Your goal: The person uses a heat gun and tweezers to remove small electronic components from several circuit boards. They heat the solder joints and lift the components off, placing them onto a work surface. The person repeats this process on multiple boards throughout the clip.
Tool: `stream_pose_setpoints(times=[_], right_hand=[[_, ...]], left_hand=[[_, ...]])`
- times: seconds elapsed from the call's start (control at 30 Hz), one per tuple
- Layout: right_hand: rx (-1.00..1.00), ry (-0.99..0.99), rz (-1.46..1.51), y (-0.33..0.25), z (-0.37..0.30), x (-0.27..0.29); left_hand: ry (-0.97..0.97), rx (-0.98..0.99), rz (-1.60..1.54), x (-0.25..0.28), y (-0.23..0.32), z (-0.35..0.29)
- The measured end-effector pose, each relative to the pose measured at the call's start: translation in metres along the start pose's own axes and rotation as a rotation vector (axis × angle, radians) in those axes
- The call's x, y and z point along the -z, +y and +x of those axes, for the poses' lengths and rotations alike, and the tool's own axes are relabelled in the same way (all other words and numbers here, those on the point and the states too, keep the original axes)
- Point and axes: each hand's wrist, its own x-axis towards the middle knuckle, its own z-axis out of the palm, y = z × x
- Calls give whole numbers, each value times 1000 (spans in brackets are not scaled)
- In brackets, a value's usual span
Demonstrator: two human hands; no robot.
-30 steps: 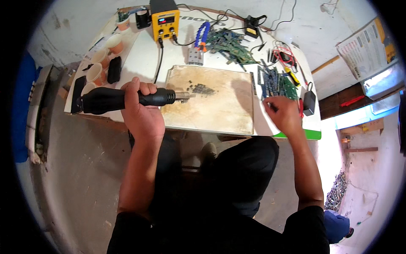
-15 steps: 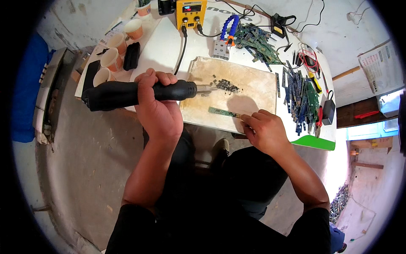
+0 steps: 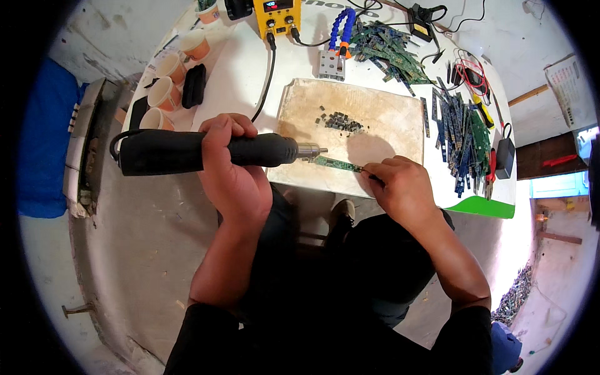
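Note:
My left hand (image 3: 231,181) is closed around the black handle of a hot air gun (image 3: 165,152). The gun lies level, its metal nozzle pointing right, just above the left part of a narrow green circuit board strip (image 3: 337,164). At the strip's right end, the fingers of my right hand (image 3: 406,190) are pinched on it; a small dark bit shows at the fingertips, too little to name. Under the strip is a stained, cream-coloured work board (image 3: 394,103). A loose heap of small black chips (image 3: 340,121) rests on that board, beyond the strip.
A yellow soldering station (image 3: 277,19) stands at the back, its cable running down toward the gun. Circuit strips lie in a far pile (image 3: 387,50) and a right pile (image 3: 462,140). Paper cups (image 3: 164,94) line the left side. Pliers (image 3: 491,169) and a black adapter (image 3: 505,156) sit at right.
The hot air gun has come slightly nearer to me, its nozzle now over the strip instead of by the chips. The whole view has shifted a little. Both hands keep their hold.

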Motion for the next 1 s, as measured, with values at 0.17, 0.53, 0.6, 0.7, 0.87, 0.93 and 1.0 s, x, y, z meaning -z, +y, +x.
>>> stream_pose_setpoints(times=[0.17,0.53,0.6,0.7,0.87,0.93,1.0], right_hand=[[-38,7,-6,-1,-1,8],[-173,351,749,-14,33,42],[-102,338,786,-11,34,31],[-124,270,890,-13,30,23],[-137,228,1015,-11,22,5],[-178,218,1051,-14,23,5],[-185,214,1069,-12,22,3]], left_hand=[[-13,-17,61,-5,-1,-3],[-30,-63,164,-8,-5,-6],[-39,-78,198,-9,-5,-7],[-51,-90,211,-11,0,-8],[-73,-92,296,-8,0,-9],[-91,-77,313,-8,2,-11],[-113,-85,325,-8,2,-12]])
